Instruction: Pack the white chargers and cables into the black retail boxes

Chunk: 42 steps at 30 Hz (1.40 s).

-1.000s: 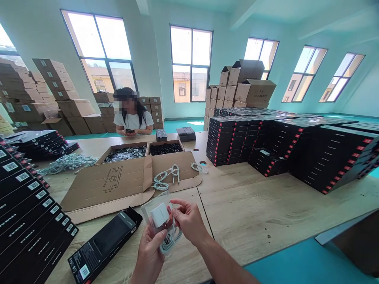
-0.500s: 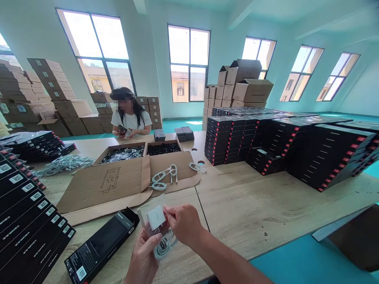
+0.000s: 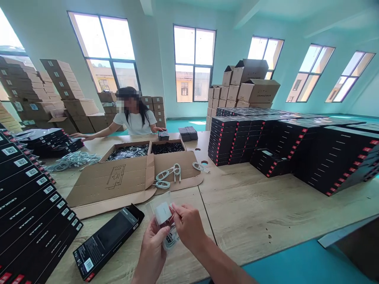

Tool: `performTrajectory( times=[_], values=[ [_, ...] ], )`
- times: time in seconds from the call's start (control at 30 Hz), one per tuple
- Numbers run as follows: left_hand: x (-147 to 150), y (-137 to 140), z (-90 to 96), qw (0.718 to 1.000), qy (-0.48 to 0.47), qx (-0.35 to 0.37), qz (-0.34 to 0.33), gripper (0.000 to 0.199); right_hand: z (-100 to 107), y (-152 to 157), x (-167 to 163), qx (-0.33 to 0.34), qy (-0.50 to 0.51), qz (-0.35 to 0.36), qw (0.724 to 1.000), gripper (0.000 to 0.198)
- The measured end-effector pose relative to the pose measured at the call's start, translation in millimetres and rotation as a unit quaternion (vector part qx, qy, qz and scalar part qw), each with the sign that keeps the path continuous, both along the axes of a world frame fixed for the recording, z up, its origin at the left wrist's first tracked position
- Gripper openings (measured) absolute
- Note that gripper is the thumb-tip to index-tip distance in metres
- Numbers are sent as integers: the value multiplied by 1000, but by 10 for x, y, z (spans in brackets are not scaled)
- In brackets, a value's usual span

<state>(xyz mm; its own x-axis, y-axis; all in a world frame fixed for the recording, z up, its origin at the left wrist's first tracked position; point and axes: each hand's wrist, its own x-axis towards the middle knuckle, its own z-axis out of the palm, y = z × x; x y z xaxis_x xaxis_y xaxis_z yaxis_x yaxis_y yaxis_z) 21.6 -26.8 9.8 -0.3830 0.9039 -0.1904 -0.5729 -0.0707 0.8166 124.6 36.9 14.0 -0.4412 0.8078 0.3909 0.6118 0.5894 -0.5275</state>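
Note:
My left hand is closed round a clear plastic package. Inside sit a white charger plug and, below it, a coiled white cable. Pinched together, the fingers of my right hand grip the package's right edge beside the plug. Just left of my hands lies a long black box on the table, its flap end raised at the upper right.
Tall stacks of black boxes stand at left and right. Ahead, flattened cardboard bears white cables; behind it are two trays of small dark parts. A co-worker sits across the table.
My view has turned slightly left. Both hands keep their hold on the package. The co-worker's hands have parted, one onto the black packages at left, the other onto a small dark stack.

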Motion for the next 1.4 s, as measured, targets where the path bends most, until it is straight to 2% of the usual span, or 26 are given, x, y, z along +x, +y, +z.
performTrajectory(
  times=[0.27, 0.57, 0.73, 0.87, 1.0, 1.2, 1.4],
  values=[
    [-32, -52, -118, 1000, -14, -7, -16, 65, 8, -18, -24, 22, -114, -13, 993, 23],
    [-77, -96, -64, 998, -38, -22, -48, 63, 173, -19, 50, 7, -193, 69, 979, 31],
    [-111, -107, -43, 997, -66, -32, -37, 69, 135, -54, 207, 14, -119, 57, 991, 43],
    [-104, -96, 3, 995, -87, -17, -51, 77, 48, -87, 325, -52, -14, 77, 996, 70],
    [-66, -91, 49, 993, -92, -9, -76, 88, -48, -89, 342, -83, 52, 76, 992, 79],
    [-79, -120, 86, 990, -106, -18, -92, 88, -101, -50, 358, -61, 72, 106, 990, 77],
    [-61, -127, 89, 990, -120, -45, -60, 91, -100, -35, 386, -83, 106, 116, 984, 50]
  ],
)
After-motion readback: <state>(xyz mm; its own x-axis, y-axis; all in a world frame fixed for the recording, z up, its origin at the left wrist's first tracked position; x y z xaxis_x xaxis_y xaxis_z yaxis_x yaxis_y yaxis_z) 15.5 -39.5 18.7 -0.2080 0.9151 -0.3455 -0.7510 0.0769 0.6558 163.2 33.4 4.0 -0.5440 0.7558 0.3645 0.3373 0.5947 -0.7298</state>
